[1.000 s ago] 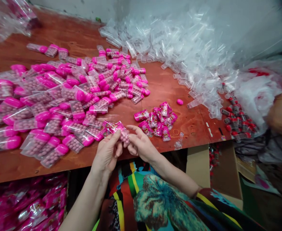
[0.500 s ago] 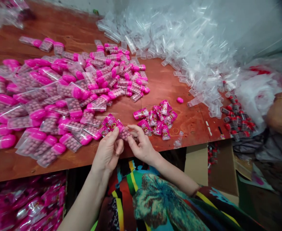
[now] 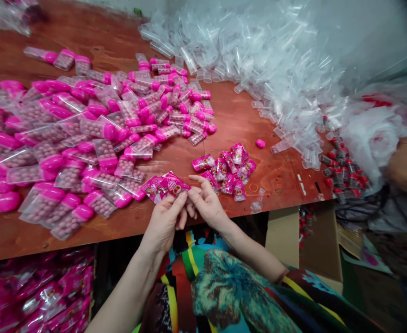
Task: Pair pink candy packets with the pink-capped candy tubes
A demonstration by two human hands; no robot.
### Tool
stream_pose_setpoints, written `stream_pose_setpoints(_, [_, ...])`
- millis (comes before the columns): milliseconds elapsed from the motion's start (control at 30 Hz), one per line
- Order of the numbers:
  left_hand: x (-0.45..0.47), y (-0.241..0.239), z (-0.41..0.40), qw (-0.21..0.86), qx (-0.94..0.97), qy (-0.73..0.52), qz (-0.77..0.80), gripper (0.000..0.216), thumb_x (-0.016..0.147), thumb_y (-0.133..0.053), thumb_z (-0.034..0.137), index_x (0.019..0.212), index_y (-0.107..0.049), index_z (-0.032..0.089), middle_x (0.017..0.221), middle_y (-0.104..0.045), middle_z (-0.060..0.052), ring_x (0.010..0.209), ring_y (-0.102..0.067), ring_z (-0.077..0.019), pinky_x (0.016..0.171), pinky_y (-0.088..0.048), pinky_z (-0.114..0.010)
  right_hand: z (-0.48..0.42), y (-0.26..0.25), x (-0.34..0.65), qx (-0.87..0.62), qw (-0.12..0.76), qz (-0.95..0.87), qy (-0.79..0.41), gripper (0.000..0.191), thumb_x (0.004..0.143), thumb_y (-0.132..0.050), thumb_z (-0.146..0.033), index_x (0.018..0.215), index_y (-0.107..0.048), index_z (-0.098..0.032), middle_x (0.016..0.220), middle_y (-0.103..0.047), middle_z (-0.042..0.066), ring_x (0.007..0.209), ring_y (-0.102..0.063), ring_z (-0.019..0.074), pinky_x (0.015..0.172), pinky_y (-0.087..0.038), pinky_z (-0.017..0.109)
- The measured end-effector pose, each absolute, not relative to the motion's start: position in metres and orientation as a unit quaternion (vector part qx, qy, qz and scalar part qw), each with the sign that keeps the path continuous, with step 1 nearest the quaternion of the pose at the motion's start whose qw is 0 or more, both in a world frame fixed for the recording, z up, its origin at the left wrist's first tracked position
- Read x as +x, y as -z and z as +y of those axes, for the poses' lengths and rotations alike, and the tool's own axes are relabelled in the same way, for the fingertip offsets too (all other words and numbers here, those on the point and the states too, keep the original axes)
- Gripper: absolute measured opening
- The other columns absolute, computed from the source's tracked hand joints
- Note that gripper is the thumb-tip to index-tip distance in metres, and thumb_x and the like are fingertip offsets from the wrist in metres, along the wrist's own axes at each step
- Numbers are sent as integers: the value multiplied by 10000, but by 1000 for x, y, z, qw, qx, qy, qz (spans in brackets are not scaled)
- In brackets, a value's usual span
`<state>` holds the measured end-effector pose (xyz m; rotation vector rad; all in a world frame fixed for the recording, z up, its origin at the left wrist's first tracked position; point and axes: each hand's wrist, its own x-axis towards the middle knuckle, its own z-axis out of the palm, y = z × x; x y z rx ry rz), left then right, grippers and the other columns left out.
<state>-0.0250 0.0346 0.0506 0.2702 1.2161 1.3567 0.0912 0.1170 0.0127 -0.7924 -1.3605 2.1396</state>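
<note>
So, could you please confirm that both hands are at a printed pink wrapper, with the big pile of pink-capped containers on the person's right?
Not quite: the head view shows the big pile of pink-capped containers on the person's left. The left hand and right hand are at the printed pink wrapper.

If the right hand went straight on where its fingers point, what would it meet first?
Probably the shiny pink wrapper held in the left hand; the right hand is already close to or touching its end, though depth is unclear.
</note>
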Motion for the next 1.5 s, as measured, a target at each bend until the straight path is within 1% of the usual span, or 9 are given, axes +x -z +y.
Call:
stream_pose_setpoints(200, [-32,-53,37,576,99,-609,536,520,820,-857,637,673,-610,204,421,-508,32,407,-439,-101,505,-392,-231,115,-17,96,-298,221,-470,-801,633,945,-770,-677,1305,-438,-275,755,-663,-87,434,-539,93,422,-398,200])
stream_pose_setpoints(433, [-15,-57,36,536,123,-624,556,406,858,-859,509,698,-632,212,435,-539,26,419,-559,-142,540,-497,-263,112,-9,99,-286,211,-461,-813,704,874,-809,-748,1246,-421,-294,628,-576,-137,423,-543,113,424,-413,205])
stream_pose_setpoints(567, [-10,-57,36,510,97,-635,571,320,816,-897,431,892,-664,225,496,-575,65,373,-493,-106,433,-406,-224,113,-4,100,-275,214,-453,-821,686,895,-812,-719,1269,-429,-291,629,-586,-135,431,-551,116,432,-426,204])
stream_pose_setpoints(700, [-9,-58,39,501,110,-629,584,458,814,-882,415,1143,-614,243,547,-621,85,335,-459,-100,347,-277,-208,112,-1,102,-290,221,-456,-812,713,885,-797,-753,1284,-439,-282,596,-548,-143,415,-531,116,420,-407,205])
stream_pose_setpoints(933, [2,-55,43,544,117,-622,550,408,833,-864,473,1024,-603,224,540,-609,75,326,-445,-86,368,-294,-205,114,-11,117,-325,210,-489,-782,625,926,-754,-729,1255,-512,-257,568,-566,-117,430,-539,122,440,-411,209])
stream_pose_setpoints(1067, [8,-61,37,570,93,-617,535,532,800,-879,508,1179,-655,210,713,-717,26,329,-477,-96,346,-266,-229,133,-29,136,-393,279,-526,-701,552,961,-732,-659,1293,-534,-264,691,-658,-67,455,-554,119,435,-414,220])
stream_pose_setpoints(1167, [-2,-63,24,546,120,-588,585,401,840,-840,537,982,-745,174,737,-749,-26,342,-452,-78,371,-310,-235,152,-45,152,-443,349,-580,-588,555,1046,-650,-566,1491,-470,-286,769,-685,-39,463,-523,126,449,-411,253])
stream_pose_setpoints(1267, [-22,-56,7,480,130,-567,657,442,863,-814,564,687,-696,176,577,-667,-24,357,-442,-83,389,-303,-221,157,-55,154,-457,337,-683,-460,599,1079,-636,-443,1619,-430,-283,724,-636,-38,515,-517,172,551,-492,329])
stream_pose_setpoints(1500, [-57,-34,-1,373,78,-562,734,506,903,-783,578,602,-612,209,463,-569,7,364,-446,-105,395,-298,-213,130,-30,90,-336,221,-837,-370,260,1106,-560,-355,1245,-743,-233,1093,-690,103,934,-678,253,881,-559,396])
